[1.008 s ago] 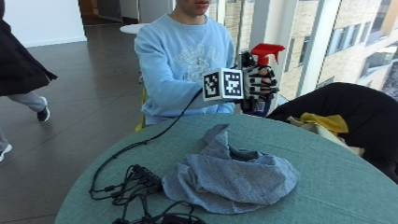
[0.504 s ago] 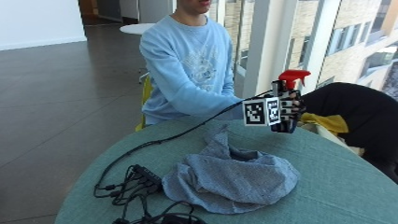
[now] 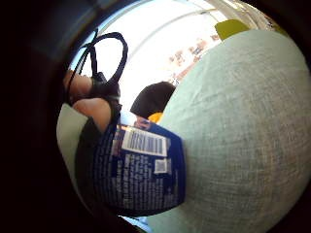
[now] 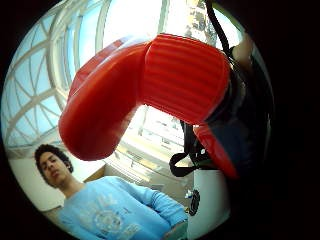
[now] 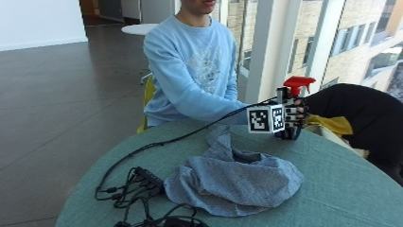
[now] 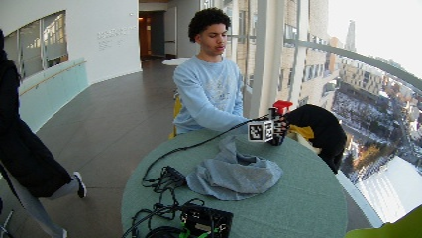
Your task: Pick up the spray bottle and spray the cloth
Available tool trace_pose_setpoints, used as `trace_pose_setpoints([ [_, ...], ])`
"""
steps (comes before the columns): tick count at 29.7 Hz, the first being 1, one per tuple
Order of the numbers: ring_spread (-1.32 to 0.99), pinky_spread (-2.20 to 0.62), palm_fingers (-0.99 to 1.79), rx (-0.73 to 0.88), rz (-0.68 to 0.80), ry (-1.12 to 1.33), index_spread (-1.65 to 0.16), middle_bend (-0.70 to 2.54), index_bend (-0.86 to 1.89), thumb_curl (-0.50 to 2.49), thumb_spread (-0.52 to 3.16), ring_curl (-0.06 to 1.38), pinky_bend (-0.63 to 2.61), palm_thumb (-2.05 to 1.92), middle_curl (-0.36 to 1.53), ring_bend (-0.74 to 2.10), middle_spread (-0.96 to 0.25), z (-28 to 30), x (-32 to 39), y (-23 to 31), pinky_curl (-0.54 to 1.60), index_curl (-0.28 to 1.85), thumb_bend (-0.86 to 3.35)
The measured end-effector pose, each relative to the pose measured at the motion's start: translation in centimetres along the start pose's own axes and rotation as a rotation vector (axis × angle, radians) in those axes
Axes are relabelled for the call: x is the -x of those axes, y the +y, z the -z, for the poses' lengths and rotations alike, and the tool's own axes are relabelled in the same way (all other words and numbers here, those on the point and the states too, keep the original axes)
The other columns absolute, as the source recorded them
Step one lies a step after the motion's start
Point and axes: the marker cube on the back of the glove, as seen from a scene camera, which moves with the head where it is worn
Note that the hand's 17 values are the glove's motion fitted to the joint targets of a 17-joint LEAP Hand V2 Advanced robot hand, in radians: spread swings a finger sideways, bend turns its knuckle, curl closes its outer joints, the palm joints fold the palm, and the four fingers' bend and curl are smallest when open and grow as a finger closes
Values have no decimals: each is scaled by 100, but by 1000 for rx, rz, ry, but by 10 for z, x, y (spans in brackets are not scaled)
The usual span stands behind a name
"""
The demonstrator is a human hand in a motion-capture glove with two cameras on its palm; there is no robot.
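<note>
The spray bottle [image 5: 291, 106] is in the gloved right hand [image 5: 294, 115], upright, at the far right side of the round worktop [image 5: 353, 189], its base low over the green cover or touching it; I cannot tell which.

Going left to right in the outside view: a tangle of black cables [image 5: 129, 184] lies near the worktop's left edge; just beside it, toward the middle, the grey-blue cloth [image 5: 233, 179] sits crumpled in a loose heap with one corner peaked up; then, apart from the cloth, the hand with the bottle and its red trigger head [image 5: 298, 84] above the fingers [image 5: 300, 111].

The likely trouble from here is aim. The nozzle appears to point to the right, away from the cloth, so a squeeze at this spot would probably wet the worktop cover or the dark coat [image 5: 365, 118] on the chair behind. The cables beside the cloth could also catch stray mist if the spray goes long.

The fingers are curled round the bottle's dark blue labelled body [image 3: 141, 167], as the little-finger palm view shows. The thumb-side view is filled by the red head [image 4: 150, 85]; whether a finger rests on the trigger I cannot tell.
</note>
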Motion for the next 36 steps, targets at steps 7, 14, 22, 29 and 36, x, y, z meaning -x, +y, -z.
trace_pose_setpoints([
  [7, -7, 8, 104, -13, -4, 0, -26, 32, 7, 60, 92, 38, 23, 81, 50, 44, -9, 9, 8, 5, 36, 34, -5],
  [14, -7, 10, 87, -32, 26, 107, -30, 29, 9, 53, 100, 38, 25, 73, 48, 39, -9, 68, 49, 35, 37, 31, -5],
  [22, -3, 14, 77, 51, 14, 395, -31, 23, 16, 47, 104, 34, 25, 66, 46, 26, -9, 148, 97, 94, 37, 32, -4],
  [29, -2, 16, 76, 24, -61, 707, -32, 20, 16, 43, 106, 33, 21, 65, 44, 23, -9, 223, 97, 169, 36, 33, -3],
  [36, -1, 18, 76, -11, -144, 859, -32, 20, 16, 41, 107, 33, 19, 66, 44, 21, -9, 266, 92, 227, 35, 33, -2],
])
